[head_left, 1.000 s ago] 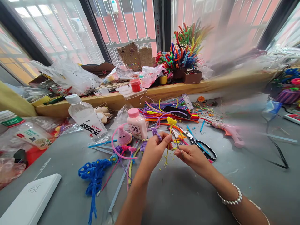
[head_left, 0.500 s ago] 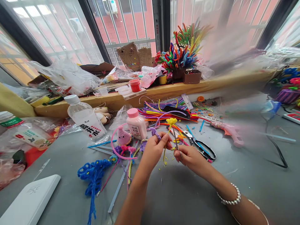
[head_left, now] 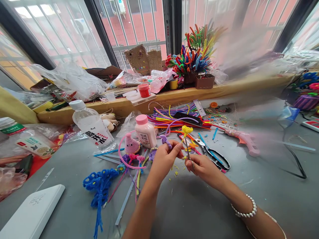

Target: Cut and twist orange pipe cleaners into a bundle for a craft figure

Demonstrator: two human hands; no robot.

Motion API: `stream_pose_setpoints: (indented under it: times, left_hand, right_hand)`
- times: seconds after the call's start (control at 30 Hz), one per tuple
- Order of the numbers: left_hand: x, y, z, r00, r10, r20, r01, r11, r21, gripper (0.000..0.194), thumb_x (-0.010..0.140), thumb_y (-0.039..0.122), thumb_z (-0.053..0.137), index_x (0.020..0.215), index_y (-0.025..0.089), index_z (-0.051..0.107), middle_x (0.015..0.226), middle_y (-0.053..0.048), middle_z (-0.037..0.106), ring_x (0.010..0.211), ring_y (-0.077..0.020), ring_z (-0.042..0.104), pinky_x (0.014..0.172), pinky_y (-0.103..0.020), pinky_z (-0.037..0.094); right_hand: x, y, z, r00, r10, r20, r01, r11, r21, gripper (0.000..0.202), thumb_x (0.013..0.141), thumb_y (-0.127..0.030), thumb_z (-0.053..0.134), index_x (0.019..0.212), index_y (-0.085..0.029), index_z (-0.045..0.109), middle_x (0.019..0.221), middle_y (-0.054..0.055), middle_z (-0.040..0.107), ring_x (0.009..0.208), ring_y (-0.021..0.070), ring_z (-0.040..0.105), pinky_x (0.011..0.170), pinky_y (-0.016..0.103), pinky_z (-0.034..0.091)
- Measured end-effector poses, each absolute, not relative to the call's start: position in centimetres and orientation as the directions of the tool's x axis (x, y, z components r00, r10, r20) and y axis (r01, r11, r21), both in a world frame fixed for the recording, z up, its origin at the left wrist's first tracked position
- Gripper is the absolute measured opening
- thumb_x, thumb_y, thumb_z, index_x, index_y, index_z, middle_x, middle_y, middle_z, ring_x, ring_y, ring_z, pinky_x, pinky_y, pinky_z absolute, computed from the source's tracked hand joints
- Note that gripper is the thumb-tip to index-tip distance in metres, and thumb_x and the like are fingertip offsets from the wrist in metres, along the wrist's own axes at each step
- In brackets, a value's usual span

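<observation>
**Grey table (head_left: 194, 212), two closed grips**

Over it, the right hand (head_left: 203, 167) curls closed around a slim metal tool (head_left: 187, 151), tip upward. The left hand (head_left: 163, 159) pinches closed on the yellow flower (head_left: 186, 130) (stem mostly hidden), its head just above and right of that pinch.

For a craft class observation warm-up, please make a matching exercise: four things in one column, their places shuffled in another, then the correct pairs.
Things
1. Yellow flower
2. Red jar
3. Pink glue gun
4. Beaded bracelet

Places in the picture
A. Right of the black-handled scissors
B. Around the right wrist
C. Just above the left hand and right hand
D. Up at the window ledge

Pairs: 1-C, 2-D, 3-A, 4-B
</observation>
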State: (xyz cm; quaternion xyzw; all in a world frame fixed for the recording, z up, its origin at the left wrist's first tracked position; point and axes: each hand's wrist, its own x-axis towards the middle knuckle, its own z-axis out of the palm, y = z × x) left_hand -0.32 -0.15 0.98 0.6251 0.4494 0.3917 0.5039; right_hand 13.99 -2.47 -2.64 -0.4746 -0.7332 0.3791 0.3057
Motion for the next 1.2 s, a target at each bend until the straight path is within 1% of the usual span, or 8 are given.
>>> stream_pose_setpoints:
  times: [0.43, 0.67, 0.83, 1.0, 1.2]
  left_hand:
    - [-0.29, -0.06, 0.79, 0.289, 0.956, 0.047, 0.133, -0.089, 0.987, 0.021, 0.077, 0.033, 0.048, 0.070, 0.014, 0.055, 0.055, 0.002, 0.053, 0.056, -0.0093, 0.051, 0.058, -0.021, 0.040]
    - [-0.22, 0.02, 0.64, 0.286, 0.957, 0.055, 0.071, -0.078, 0.994, 0.019, 0.078, 0.028, 0.046, 0.067, 0.014, 0.054, 0.053, 0.002, 0.054, 0.053, -0.0092, 0.052, 0.057, -0.021, 0.041]
    - [-0.11, -0.11, 0.89, 0.272, 0.961, 0.042, 0.046, -0.057, 0.997, 0.019, 0.077, 0.026, 0.046, 0.065, 0.014, 0.053, 0.052, 0.002, 0.054, 0.052, -0.0088, 0.051, 0.056, -0.020, 0.041]
    - [-0.09, -0.28, 1.14, 0.285, 0.958, 0.033, 0.052, -0.050, 0.997, 0.019, 0.077, 0.026, 0.047, 0.064, 0.014, 0.054, 0.051, 0.002, 0.053, 0.052, -0.0088, 0.051, 0.055, -0.020, 0.040]
    - [-0.01, -0.23, 1.18, 0.321, 0.946, 0.036, 0.084, -0.066, 0.994, 0.020, 0.078, 0.026, 0.046, 0.065, 0.014, 0.055, 0.052, 0.001, 0.054, 0.053, -0.0092, 0.050, 0.056, -0.020, 0.039]
  right_hand:
    - [14.02, -2.26, -2.52, -0.299, 0.949, 0.102, 0.498, 0.247, -0.831, 0.056, 0.076, -0.066, 0.024, 0.047, -0.019, 0.032, 0.043, -0.004, 0.035, 0.042, 0.0086, 0.032, 0.044, 0.022, 0.024]
    - [14.14, -2.13, -2.92, -0.255, 0.963, 0.089, 0.514, 0.213, -0.831, 0.055, 0.076, -0.064, 0.027, 0.045, -0.019, 0.031, 0.042, -0.004, 0.033, 0.042, 0.0082, 0.030, 0.045, 0.023, 0.024]
    - [14.14, -2.19, -3.01, -0.309, 0.948, 0.080, 0.477, 0.227, -0.849, 0.058, 0.073, -0.069, 0.023, 0.049, -0.018, 0.036, 0.046, -0.003, 0.036, 0.045, 0.0092, 0.033, 0.044, 0.022, 0.024]
    - [14.09, -2.17, -3.26, -0.380, 0.922, 0.075, 0.461, 0.259, -0.849, 0.056, 0.074, -0.067, 0.026, 0.054, -0.017, 0.038, 0.051, -0.003, 0.037, 0.049, 0.0094, 0.033, 0.045, 0.022, 0.023]
    - [14.08, -2.24, -3.05, -0.388, 0.917, 0.092, 0.454, 0.277, -0.847, 0.055, 0.074, -0.068, 0.025, 0.054, -0.018, 0.034, 0.053, -0.003, 0.034, 0.051, 0.0099, 0.031, 0.046, 0.022, 0.022]
